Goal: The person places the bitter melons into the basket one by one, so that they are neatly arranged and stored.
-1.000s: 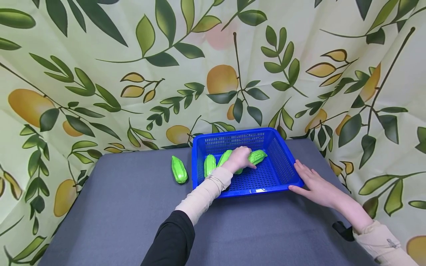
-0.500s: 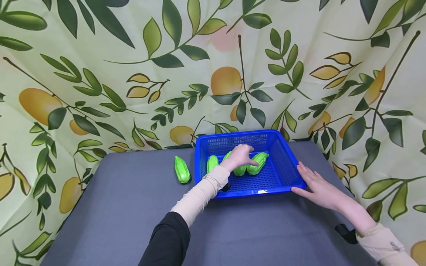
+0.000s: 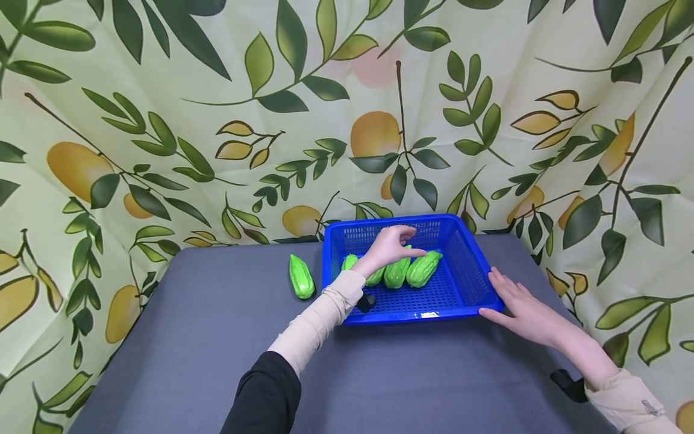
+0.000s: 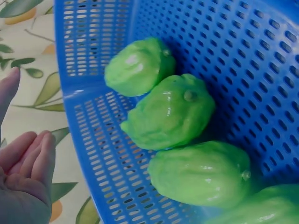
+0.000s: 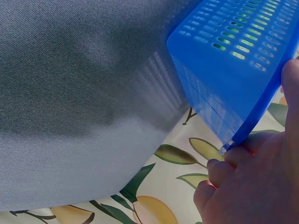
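Note:
In the head view, my left hand (image 3: 387, 248) hovers over a blue plastic basket (image 3: 423, 316), thumb and fingers apart with nothing between them. Several green, bumpy bitter melons lie side by side inside; the rightmost bitter melon (image 3: 425, 269) is just below and right of the thumb. The left hand and forearm partly cover the others. From the left wrist, the left hand (image 4: 28, 177) appears beside a row of melons. My right hand (image 3: 523, 307) touches the basket's front right corner with extended fingers; the right wrist view has this hand (image 5: 254, 179) against the rim.
One more bitter melon (image 3: 301, 276) lies on the grey-covered table (image 3: 217, 337), left of the basket. Behind and at both sides hangs a cloth (image 3: 303, 157) printed with leaves and fruit. The basket stands near the table's back edge.
My left hand has let go of the rightmost bitter melon and risen slightly up and left, leaving the melon in the basket. The right hand stays at the corner; the head view has shifted a little.

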`<state>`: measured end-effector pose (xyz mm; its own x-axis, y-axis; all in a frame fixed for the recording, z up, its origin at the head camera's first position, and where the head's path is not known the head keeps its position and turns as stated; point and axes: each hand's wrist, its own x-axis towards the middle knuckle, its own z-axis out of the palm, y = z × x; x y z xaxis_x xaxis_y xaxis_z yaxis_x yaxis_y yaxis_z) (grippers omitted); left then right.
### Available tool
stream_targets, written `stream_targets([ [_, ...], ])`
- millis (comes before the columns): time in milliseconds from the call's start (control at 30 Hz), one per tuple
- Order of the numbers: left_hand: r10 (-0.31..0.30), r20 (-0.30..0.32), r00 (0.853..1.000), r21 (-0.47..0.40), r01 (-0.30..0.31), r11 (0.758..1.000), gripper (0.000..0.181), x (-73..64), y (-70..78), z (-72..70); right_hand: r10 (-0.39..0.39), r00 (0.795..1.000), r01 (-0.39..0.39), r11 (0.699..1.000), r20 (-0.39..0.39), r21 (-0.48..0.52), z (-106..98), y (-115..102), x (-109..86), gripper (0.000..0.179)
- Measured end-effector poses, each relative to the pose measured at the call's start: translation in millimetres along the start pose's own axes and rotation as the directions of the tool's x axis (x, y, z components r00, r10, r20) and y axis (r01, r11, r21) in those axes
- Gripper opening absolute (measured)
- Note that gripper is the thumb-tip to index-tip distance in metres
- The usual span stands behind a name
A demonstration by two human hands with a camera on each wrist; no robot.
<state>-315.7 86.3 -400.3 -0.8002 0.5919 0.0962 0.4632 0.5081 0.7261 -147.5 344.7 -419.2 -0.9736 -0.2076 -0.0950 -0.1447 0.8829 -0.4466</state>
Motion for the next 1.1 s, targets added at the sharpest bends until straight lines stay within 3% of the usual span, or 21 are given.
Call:
stream_targets([
  [167,0.001,-0.073,0.997,-0.192,-0.015,0.981,0.062,-3.3,0.4,-6.3,0.0,1.0,0.0,1.0,0.004,0.004,1,0,1.0,0.094],
  [333,-0.016,-0.1,0.995,-0.307,-0.016,0.952,0.058,-6.8,2.9,-12.4,0.0,1.0,0.0,1.0,0.003,0.001,1,0,1.8,0.094],
  [433,-0.024,-0.112,0.993,-0.386,-0.021,0.922,0.056,-9.6,3.1,-16.1,0.004,1.0,-0.004,1.0,0.003,0.0,1,0,1.9,0.095],
  [600,-0.052,-0.174,0.983,-0.52,-0.047,0.853,0.055,-16.3,3.9,-24.8,0.007,1.0,-0.007,1.0,0.0,-0.005,2,0,1.7,0.095],
  [767,-0.073,-0.232,0.97,-0.568,-0.074,0.82,0.05,-18.8,-2.1,-28.7,-0.003,1.0,0.003,1.0,-0.004,-0.007,3,2,2.0,0.094],
  [1100,-0.086,-0.243,0.966,-0.573,-0.071,0.816,0.051,-35.3,-8.7,-42.2,0.009,1.0,-0.009,1.0,0.004,-0.003,3,1,2.4,0.095],
])
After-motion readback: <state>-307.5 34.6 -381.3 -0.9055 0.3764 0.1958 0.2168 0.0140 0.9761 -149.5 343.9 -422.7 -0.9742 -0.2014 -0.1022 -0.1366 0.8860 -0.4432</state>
